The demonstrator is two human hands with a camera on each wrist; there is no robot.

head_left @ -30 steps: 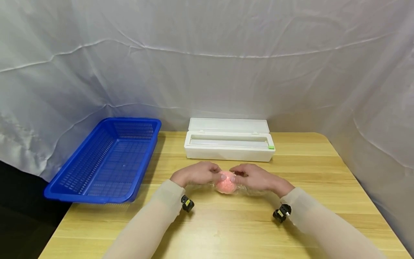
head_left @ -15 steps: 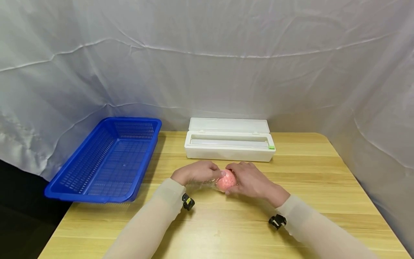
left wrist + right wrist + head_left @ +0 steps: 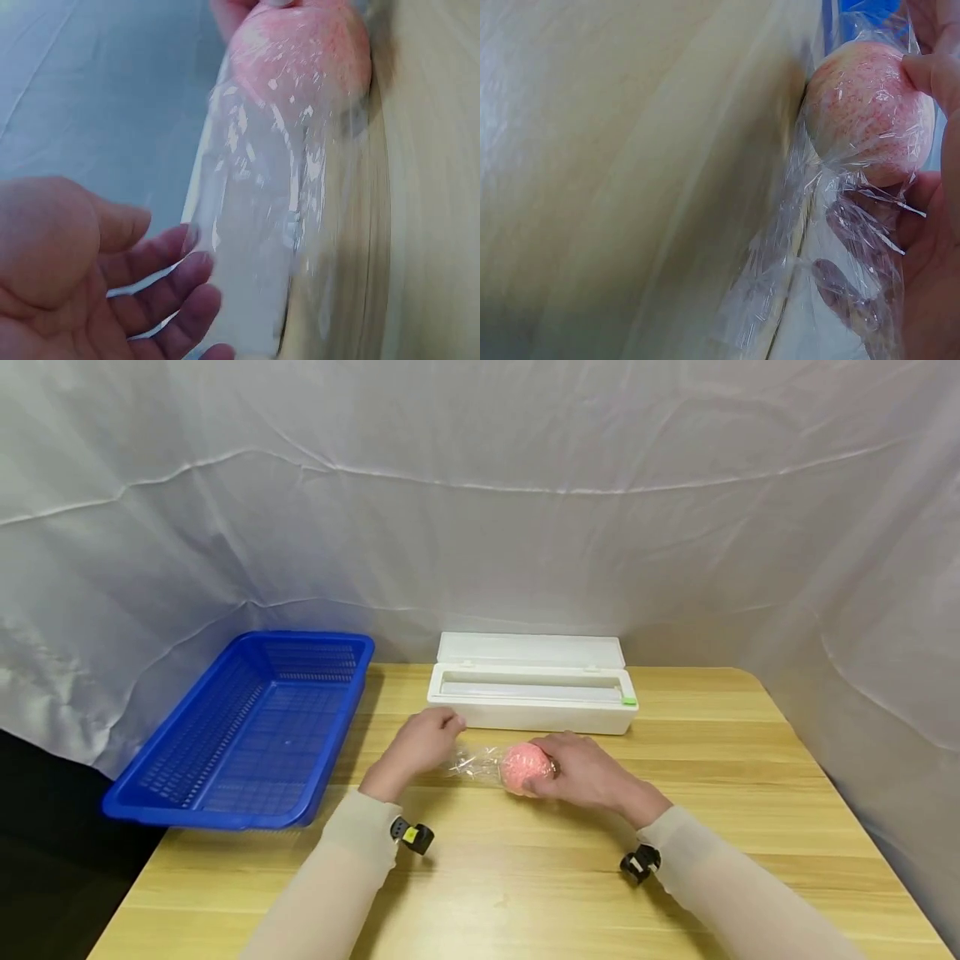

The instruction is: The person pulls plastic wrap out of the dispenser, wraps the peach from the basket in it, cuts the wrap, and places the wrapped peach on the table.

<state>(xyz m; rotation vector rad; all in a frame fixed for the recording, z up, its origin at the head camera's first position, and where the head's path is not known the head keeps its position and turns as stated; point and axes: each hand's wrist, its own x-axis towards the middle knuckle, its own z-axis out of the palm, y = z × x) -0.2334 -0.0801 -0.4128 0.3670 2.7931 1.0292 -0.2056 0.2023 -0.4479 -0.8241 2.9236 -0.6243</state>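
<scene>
A round fruit (image 3: 522, 767), pink mottled with pale yellow, lies low over the wooden table, wrapped in clear plastic film (image 3: 477, 763). My right hand (image 3: 588, 779) grips it from the right; in the right wrist view the thumb presses the wrapped fruit (image 3: 874, 112) and the other fingers curl behind crinkled film (image 3: 780, 277). On the other side, a loose tail of film stretches toward my left hand (image 3: 422, 745). The left wrist view shows that hand (image 3: 97, 262) with its fingers loosely bent beside the film (image 3: 259, 187), pinching nothing.
Behind the hands stands a white cling film box (image 3: 532, 717), its lid raised and a roll inside; a green slider (image 3: 628, 701) sits at its right end. To the left is a blue plastic basket (image 3: 318, 785). Pale grey cloth (image 3: 525, 552) hangs around the table (image 3: 510, 893).
My left hand has let go of the wrapped fruit and moved left and back, leaving the film tail spread out. My right hand has shifted from pinching the film to gripping the fruit.
</scene>
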